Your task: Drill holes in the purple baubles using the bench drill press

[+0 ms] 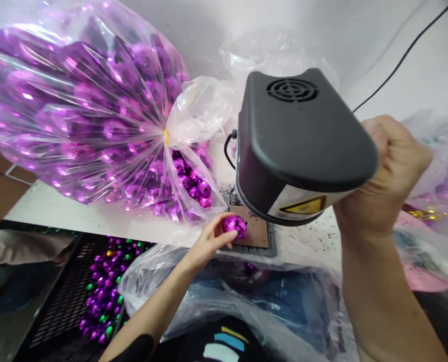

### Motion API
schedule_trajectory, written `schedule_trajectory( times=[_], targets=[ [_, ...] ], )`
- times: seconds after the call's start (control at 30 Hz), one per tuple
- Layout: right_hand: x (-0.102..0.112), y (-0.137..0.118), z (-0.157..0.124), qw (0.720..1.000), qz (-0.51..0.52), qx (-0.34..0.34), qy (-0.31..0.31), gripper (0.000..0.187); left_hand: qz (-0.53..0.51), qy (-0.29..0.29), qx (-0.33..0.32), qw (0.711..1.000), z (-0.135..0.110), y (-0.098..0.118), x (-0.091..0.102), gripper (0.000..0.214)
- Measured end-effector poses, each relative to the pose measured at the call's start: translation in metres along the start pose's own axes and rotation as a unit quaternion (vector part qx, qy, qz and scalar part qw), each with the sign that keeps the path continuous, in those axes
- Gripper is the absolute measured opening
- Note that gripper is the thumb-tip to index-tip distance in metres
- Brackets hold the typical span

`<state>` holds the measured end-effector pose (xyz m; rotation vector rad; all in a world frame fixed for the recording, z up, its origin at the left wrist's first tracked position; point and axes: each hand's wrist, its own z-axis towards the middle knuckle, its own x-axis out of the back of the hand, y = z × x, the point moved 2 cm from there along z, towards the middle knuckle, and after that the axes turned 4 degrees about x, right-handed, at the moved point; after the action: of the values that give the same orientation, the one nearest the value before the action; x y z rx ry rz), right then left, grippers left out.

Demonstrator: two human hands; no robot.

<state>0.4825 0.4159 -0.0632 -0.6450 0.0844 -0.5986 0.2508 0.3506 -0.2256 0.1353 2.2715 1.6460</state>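
Between the fingers and thumb of my left hand (218, 231) is a shiny purple faceted ball (235, 227). The hand keeps it over a brown square plate (259, 234) that lies on a dark grey base. Above and to the right looms the head of a black machine (303, 136), with a round vent on top and a yellow warning triangle on its lower side. My right hand (393, 161) is closed against the machine's right side, its fingertips hidden behind it.
A big tied clear bag (96, 115) of purple faceted balls fills the left of the white table (171, 234). Lower left, a black crate (52, 306) holds purple and green beads. Clear plastic (163, 269) covers my lap. A black cable (401, 58) runs upper right. Another person's sleeve (20, 246) shows at left.
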Motion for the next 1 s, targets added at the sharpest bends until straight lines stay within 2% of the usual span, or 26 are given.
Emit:
schedule_trajectory(
  times=[0.07, 0.13, 0.27, 0.43, 0.57, 0.7, 0.83, 1.0],
  targets=[
    [0.000, -0.001, 0.000, 1.000, 0.002, -0.004, -0.011, 0.049, 0.003, 0.028, 0.022, 0.999, 0.014, -0.009, -0.002, 0.062],
    [0.000, -0.002, 0.000, 1.000, 0.003, -0.005, -0.018, 0.051, 0.028, 0.055, 0.014, 0.998, 0.026, -0.014, -0.002, 0.063],
    [0.000, -0.002, 0.001, 1.000, 0.011, -0.009, -0.018, 0.050, 0.132, 0.104, -0.058, 0.984, 0.038, -0.020, -0.003, 0.045],
    [-0.001, -0.002, 0.000, 1.000, 0.011, -0.003, -0.017, 0.049, 0.308, 0.121, -0.136, 0.934, 0.037, -0.023, -0.014, 0.033],
    [-0.001, -0.002, -0.001, 1.000, 0.008, -0.003, -0.016, 0.050, 0.377, 0.141, -0.171, 0.900, 0.039, -0.027, -0.028, 0.034],
    [0.000, -0.005, -0.001, 1.000, -0.010, -0.001, -0.016, 0.050, 0.360, 0.129, -0.162, 0.910, 0.045, -0.034, -0.035, 0.032],
    [0.000, -0.007, -0.001, 1.000, -0.016, 0.002, -0.016, 0.049, 0.325, 0.116, -0.147, 0.927, 0.045, -0.032, -0.030, 0.041],
    [-0.001, -0.006, -0.001, 1.000, 0.004, 0.028, -0.003, 0.045, 0.329, 0.105, -0.137, 0.928, 0.039, -0.029, -0.027, 0.041]
  ],
)
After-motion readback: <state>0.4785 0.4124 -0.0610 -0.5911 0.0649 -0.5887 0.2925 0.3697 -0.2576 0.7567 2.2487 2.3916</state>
